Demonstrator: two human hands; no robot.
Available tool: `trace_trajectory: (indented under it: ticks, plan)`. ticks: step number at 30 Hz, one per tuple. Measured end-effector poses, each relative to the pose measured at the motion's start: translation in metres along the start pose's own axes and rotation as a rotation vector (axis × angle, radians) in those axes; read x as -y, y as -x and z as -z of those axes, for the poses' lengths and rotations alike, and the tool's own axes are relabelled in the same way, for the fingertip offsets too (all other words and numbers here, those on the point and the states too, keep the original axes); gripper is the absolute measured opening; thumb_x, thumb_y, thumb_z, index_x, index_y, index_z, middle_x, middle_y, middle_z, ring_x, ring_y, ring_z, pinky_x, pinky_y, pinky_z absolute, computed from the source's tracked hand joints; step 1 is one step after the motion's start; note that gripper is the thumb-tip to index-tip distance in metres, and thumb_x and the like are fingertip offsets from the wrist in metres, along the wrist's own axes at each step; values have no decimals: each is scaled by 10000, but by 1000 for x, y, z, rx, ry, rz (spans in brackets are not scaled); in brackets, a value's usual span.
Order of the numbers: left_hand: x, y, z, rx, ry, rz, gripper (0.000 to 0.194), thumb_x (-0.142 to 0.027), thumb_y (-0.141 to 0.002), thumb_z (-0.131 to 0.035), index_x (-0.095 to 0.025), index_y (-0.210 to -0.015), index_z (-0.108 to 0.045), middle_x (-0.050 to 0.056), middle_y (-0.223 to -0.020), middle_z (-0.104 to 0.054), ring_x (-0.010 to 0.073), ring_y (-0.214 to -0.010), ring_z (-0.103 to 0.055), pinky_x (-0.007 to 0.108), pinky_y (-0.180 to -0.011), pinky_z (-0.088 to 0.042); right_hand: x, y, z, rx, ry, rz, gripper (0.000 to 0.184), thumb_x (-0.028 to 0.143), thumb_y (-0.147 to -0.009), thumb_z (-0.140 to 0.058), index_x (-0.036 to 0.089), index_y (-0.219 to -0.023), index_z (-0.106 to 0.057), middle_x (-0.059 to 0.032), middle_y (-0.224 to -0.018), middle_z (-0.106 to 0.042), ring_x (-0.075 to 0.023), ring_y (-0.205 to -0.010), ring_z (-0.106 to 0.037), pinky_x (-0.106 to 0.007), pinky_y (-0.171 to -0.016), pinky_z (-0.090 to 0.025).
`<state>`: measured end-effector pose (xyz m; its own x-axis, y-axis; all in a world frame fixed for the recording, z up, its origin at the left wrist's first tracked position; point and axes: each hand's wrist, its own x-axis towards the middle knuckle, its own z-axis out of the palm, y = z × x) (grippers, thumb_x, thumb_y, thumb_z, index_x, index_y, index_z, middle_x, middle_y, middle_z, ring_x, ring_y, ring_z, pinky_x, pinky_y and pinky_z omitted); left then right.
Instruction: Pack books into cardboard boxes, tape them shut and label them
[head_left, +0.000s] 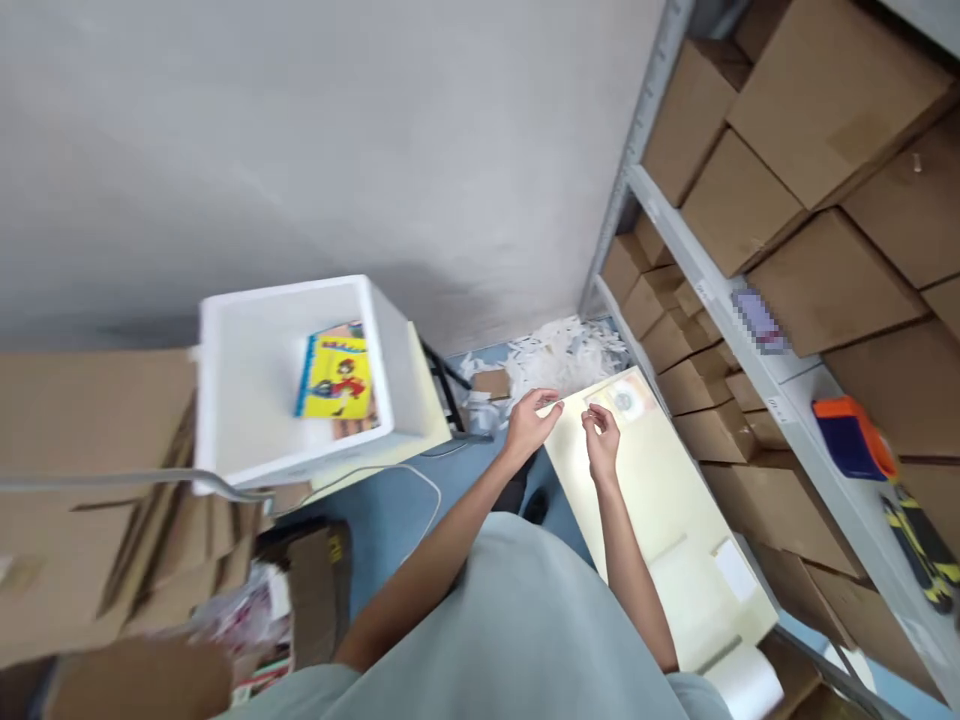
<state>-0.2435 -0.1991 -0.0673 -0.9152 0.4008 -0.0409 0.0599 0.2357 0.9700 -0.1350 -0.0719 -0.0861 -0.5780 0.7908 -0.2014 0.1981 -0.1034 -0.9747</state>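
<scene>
My left hand (529, 426) is raised at the near-left edge of the cream table (652, 490), its fingers curved and the thumb a little apart; nothing shows between them. Over the tabletop is my right hand (602, 442), with thumb and forefinger drawn together. Whatever they may pinch is too small or too clear to make out. The two hands are apart, fingertips facing each other. A flat, shiny sheet with a round coloured pattern (628, 398) lies at the table's far end, just beyond my right hand.
On the left stands a white foam box (281, 300) holding a yellow picture book (339, 378). Shelves of cardboard boxes (832, 270) line the right, with an orange-and-blue tape dispenser (851, 438) and yellow-black pliers (921, 545). Paper shreds (562, 352) cover the floor ahead.
</scene>
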Motion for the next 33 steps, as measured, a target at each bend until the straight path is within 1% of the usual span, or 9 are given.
trace_trajectory:
  ticks: [5, 10, 13, 17, 22, 26, 28, 30, 33]
  plan:
    - [0, 61, 68, -157, -18, 42, 202, -352, -905, -744, -240, -1066, -791, 92, -1100, -835, 276, -1086, -796, 488, -1067, -624, 14, 52, -30, 174, 5, 61, 407, 511, -844, -762, 193, -1096, -731, -135, -1133, -801, -248, -1009, -745, -427, -986, -622]
    - [-4, 103, 146, -394, 33, 55, 205, -424, -928, -733, -240, -1015, -760, 83, -1073, -822, 261, -1057, -785, 459, -1063, -620, 27, 106, -65, 383, 16, 94, 412, 523, -857, -773, 194, -1103, -745, -139, -1128, -806, -255, -994, -747, -411, -935, -633]
    - [-1, 126, 197, -518, 56, 83, 183, -422, -925, -722, -240, -945, -727, 63, -1011, -805, 250, -1026, -776, 440, -1050, -619, 34, 143, -102, 556, 34, 103, 394, 513, -870, -789, 205, -1114, -755, -131, -1151, -809, -255, -1006, -754, -392, -914, -638]
    - [16, 161, 273, -694, 121, 106, 193, -418, -906, -722, -239, -862, -666, 41, -932, -766, 236, -971, -751, 405, -987, -621, 38, 207, -167, 839, 57, 121, 365, 511, -874, -812, 220, -1091, -777, -115, -1128, -816, -256, -993, -758, -377, -884, -643]
    - [60, 219, 382, -932, 199, 151, 226, -451, -938, -696, -231, -899, -659, 46, -939, -761, 236, -957, -730, 376, -920, -609, 23, 300, -263, 1127, 117, 115, 316, 501, -882, -823, 234, -1047, -790, -89, -1039, -818, -263, -996, -770, -391, -923, -645]
    - [116, 260, 469, -1136, 282, 252, 184, -396, -945, -648, -222, -1005, -664, 66, -1060, -778, 245, -1092, -732, 384, -1018, -595, -4, 366, -345, 1264, 190, 48, 277, 471, -888, -814, 243, -1041, -772, -48, -982, -810, -235, -928, -776, -362, -883, -649]
    - [147, 274, 508, -1213, 307, 324, 243, -341, -919, -634, -208, -1120, -660, 102, -1178, -768, 261, -1181, -729, 402, -1061, -588, -19, 393, -387, 1288, 244, 7, 259, 452, -890, -801, 241, -1034, -756, -30, -945, -798, -217, -882, -776, -342, -850, -649]
    - [174, 284, 540, -1253, 294, 383, 357, -312, -894, -643, -191, -1230, -642, 147, -1264, -743, 295, -1258, -716, 445, -1096, -578, -32, 416, -425, 1261, 312, 2, 249, 450, -899, -783, 236, -1019, -739, -20, -921, -790, -204, -848, -776, -333, -837, -650]
    - [202, 292, 575, -1226, 275, 356, 440, -318, -886, -675, -175, -1299, -628, 182, -1263, -735, 334, -1277, -715, 509, -1113, -568, -47, 445, -471, 1223, 402, 67, 296, 497, -923, -767, 226, -1034, -730, -23, -892, -786, -217, -871, -792, -339, -829, -658]
